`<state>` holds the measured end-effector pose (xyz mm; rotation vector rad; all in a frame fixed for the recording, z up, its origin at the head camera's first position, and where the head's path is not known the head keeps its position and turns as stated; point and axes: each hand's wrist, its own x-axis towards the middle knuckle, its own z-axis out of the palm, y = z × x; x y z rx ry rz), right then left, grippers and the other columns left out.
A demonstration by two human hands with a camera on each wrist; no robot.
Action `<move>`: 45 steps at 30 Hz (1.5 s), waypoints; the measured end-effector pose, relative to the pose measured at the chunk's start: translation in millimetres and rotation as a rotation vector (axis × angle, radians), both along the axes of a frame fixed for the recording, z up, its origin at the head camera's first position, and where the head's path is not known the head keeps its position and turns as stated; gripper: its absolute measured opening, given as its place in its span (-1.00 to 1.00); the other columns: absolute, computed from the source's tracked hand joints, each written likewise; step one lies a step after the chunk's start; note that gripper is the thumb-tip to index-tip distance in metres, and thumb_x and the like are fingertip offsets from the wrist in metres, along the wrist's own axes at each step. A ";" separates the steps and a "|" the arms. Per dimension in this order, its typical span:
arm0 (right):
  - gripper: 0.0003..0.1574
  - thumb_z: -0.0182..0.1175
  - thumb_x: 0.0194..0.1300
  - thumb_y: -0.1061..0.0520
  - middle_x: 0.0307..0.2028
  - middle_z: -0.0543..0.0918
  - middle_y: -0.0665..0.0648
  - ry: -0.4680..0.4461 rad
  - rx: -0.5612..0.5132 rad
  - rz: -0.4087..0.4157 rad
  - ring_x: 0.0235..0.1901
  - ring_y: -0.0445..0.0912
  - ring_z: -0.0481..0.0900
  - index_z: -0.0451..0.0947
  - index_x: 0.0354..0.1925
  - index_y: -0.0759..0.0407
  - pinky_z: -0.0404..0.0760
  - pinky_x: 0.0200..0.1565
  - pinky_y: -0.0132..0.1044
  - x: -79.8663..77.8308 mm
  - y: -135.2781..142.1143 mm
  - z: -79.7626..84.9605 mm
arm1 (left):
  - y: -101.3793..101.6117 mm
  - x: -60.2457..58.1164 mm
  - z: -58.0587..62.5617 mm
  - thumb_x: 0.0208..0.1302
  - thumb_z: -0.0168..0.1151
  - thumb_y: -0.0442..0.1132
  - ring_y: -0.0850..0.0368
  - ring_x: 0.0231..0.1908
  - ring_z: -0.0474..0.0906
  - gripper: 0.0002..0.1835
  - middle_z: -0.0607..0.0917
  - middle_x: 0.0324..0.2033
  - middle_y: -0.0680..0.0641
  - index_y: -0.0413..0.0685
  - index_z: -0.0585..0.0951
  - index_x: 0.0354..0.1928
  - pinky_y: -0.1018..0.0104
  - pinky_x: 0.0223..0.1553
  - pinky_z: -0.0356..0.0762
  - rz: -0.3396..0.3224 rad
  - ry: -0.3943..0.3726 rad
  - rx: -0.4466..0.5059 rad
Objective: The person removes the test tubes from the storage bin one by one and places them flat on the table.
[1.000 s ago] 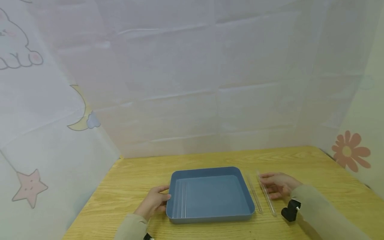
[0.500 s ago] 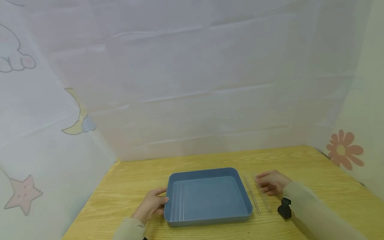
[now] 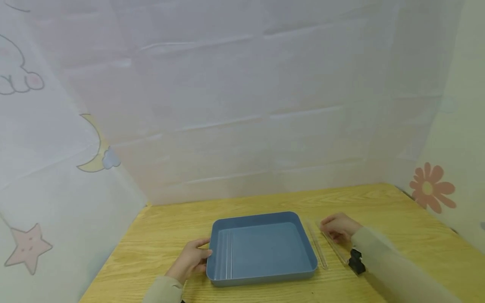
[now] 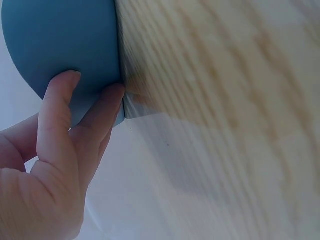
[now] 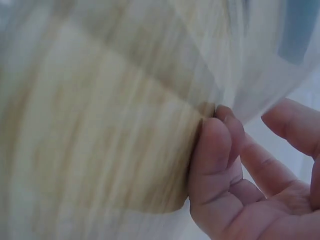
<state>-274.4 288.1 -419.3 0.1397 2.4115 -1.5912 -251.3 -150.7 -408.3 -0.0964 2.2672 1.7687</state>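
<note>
A blue rectangular tray lies on the wooden table. My left hand touches its left side; in the left wrist view, fairly straight fingers rest against the outer wall. To the tray's right, my right hand pinches the far end of a slim clear tube, which slants across the tabletop. In the right wrist view the fingers are curled, and the see-through tube is hard to make out. Another clear tube lies between that hand and the tray. Several clear lengths lie inside along the tray's left wall.
The yellow wood-grain table reaches back to a pale, creased sheet. Side sheets carry a moon, a star and a flower. Black wrist gear sits on the right sleeve.
My right hand has shifted slightly left toward the tray, and the tube at its fingers has swung to a greater slant. The left hand stays at the tray's side. The head view has shifted a little.
</note>
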 end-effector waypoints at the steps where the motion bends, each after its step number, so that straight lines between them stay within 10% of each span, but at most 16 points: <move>1: -0.41 0.14 0.35 0.29 -0.59 0.43 0.05 0.001 0.004 -0.001 -0.63 -0.17 0.27 0.26 0.19 0.68 0.39 -0.52 -0.32 0.0 -0.8 -0.2 | -0.2 -0.1 -0.2 0.33 0.06 -0.55 0.01 -0.32 0.69 -0.46 0.70 -0.21 -0.30 -0.54 0.23 0.33 0.19 -0.38 0.69 0.000 0.001 0.000; 19: -0.45 0.17 0.29 0.34 -0.53 0.52 0.09 -0.016 -0.025 -0.033 -0.60 -0.16 0.39 0.30 0.13 0.70 0.51 -0.49 -0.34 -2.2 3.2 -5.3 | 0.7 -0.8 -2.0 0.31 0.08 -0.55 -0.02 -0.31 0.69 -0.46 0.70 -0.22 -0.31 -0.54 0.26 0.32 0.20 -0.38 0.68 0.010 0.014 -0.021; 39: -0.19 -0.03 0.50 0.21 -0.41 0.61 0.03 -0.193 -0.493 0.035 -0.49 -0.22 0.59 -0.22 0.44 0.52 0.66 -0.33 -0.34 14.5 17.0 16.6 | 1.7 1.2 -3.0 0.32 0.06 -0.56 -0.04 -0.27 0.68 -0.47 0.70 -0.23 -0.28 -0.54 0.25 0.32 0.14 -0.31 0.69 -0.013 0.001 -0.003; 45: -0.26 0.04 0.48 0.18 -0.30 0.60 0.05 -0.177 -0.525 0.088 -0.41 -0.19 0.60 0.00 0.44 0.43 0.66 -0.26 -0.31 15.6 6.5 32.3 | 1.1 0.2 -2.4 0.33 0.07 -0.54 0.00 -0.28 0.68 -0.47 0.71 -0.22 -0.25 -0.49 0.28 0.33 0.18 -0.34 0.68 -0.001 -0.004 -0.008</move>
